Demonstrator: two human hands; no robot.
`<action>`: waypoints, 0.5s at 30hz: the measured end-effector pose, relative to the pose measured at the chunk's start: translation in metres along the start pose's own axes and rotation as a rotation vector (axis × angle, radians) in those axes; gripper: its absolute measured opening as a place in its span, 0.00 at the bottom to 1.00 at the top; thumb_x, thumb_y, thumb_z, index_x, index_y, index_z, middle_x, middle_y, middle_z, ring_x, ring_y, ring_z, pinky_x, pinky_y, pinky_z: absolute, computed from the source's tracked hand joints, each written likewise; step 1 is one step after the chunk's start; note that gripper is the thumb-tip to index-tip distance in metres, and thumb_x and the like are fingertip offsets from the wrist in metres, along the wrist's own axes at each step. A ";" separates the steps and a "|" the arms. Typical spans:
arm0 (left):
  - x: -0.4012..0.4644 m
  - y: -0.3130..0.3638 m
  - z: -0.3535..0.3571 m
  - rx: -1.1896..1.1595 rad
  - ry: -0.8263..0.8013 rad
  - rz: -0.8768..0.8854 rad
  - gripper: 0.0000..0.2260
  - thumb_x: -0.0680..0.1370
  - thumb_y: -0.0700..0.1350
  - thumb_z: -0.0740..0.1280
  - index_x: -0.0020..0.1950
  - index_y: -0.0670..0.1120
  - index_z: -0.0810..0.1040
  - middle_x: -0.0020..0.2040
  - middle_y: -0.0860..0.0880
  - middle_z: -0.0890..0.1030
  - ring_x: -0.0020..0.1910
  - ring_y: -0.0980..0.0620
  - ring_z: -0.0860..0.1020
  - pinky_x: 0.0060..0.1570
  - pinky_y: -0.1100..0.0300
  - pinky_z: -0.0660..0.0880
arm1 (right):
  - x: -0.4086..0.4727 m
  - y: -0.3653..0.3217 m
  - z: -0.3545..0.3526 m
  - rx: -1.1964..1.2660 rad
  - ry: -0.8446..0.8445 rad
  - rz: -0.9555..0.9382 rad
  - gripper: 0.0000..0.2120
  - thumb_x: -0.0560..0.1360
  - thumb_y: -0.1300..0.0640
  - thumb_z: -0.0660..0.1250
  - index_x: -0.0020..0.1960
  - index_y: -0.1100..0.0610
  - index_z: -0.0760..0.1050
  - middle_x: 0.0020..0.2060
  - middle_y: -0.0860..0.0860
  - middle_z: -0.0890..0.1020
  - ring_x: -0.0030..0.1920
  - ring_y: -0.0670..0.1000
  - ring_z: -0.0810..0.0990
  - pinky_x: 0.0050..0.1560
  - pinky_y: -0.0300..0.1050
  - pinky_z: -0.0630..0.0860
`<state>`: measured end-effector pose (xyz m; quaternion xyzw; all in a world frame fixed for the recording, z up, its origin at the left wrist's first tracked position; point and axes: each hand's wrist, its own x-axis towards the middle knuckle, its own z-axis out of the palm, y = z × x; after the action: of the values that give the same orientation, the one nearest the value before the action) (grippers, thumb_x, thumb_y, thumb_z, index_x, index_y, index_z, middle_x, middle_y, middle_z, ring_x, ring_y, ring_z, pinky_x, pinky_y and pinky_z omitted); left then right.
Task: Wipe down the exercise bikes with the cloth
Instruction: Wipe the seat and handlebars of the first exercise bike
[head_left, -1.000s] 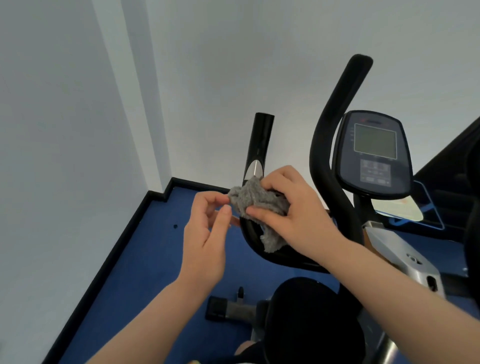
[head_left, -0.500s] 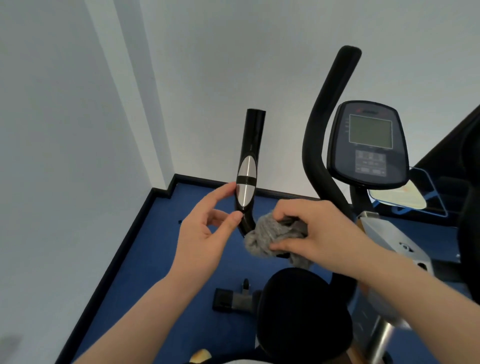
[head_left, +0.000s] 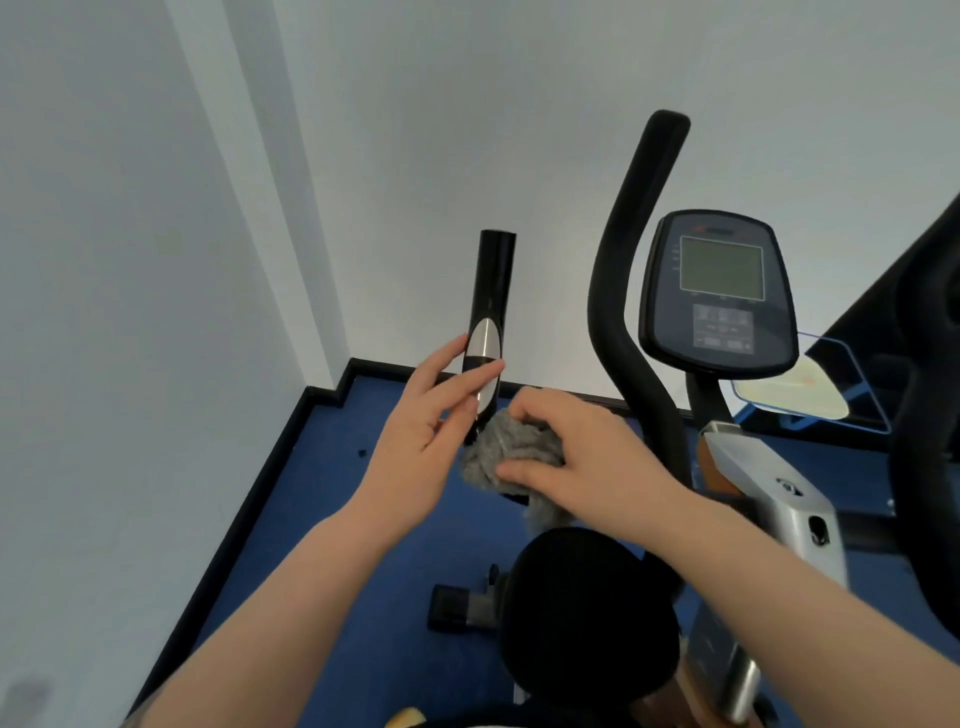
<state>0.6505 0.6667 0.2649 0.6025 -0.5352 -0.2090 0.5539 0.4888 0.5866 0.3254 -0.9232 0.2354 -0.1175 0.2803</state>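
A black exercise bike stands before me, its console (head_left: 719, 293) at the right. The left handlebar grip (head_left: 491, 291) rises upright with a silver pulse sensor on it. My right hand (head_left: 582, 457) presses a bunched grey cloth (head_left: 506, 449) around the handlebar's lower bend, just below the sensor. My left hand (head_left: 426, 436) is beside the grip, fingers spread, with fingertips touching the sensor area and holding nothing. The right handlebar (head_left: 631, 291) curves up next to the console. The black seat (head_left: 587, 613) is below my arms.
White walls meet in a corner at left, close behind the bike. Blue floor (head_left: 332, 519) with a black skirting edge lies below. The bike's silver frame post (head_left: 769, 499) is at right, and dark equipment fills the far right edge.
My right hand slid the cloth down from the sensor to the bend of the handlebar. My left hand let go of the cloth and rose to touch the grip.
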 end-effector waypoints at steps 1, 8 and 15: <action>0.000 0.000 -0.001 0.002 -0.008 0.002 0.17 0.83 0.40 0.58 0.68 0.55 0.76 0.75 0.56 0.64 0.71 0.64 0.66 0.64 0.74 0.64 | -0.002 0.001 0.000 -0.004 -0.012 -0.010 0.13 0.71 0.48 0.73 0.46 0.45 0.68 0.42 0.43 0.74 0.45 0.45 0.74 0.50 0.51 0.74; 0.000 0.001 0.001 -0.048 0.011 -0.019 0.17 0.83 0.39 0.60 0.66 0.56 0.76 0.74 0.58 0.65 0.68 0.68 0.67 0.59 0.77 0.65 | 0.001 0.002 -0.015 -0.113 -0.069 0.002 0.13 0.70 0.46 0.73 0.44 0.42 0.67 0.40 0.42 0.73 0.43 0.43 0.73 0.50 0.50 0.73; -0.001 0.001 0.001 -0.013 0.007 -0.037 0.17 0.83 0.40 0.59 0.66 0.58 0.76 0.74 0.60 0.65 0.71 0.66 0.65 0.60 0.76 0.64 | -0.009 0.012 -0.018 -0.164 -0.103 -0.032 0.15 0.68 0.46 0.74 0.42 0.41 0.66 0.39 0.40 0.73 0.43 0.43 0.74 0.47 0.50 0.74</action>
<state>0.6492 0.6677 0.2653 0.6094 -0.5209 -0.2206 0.5555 0.4698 0.5739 0.3325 -0.9516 0.2146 -0.0545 0.2134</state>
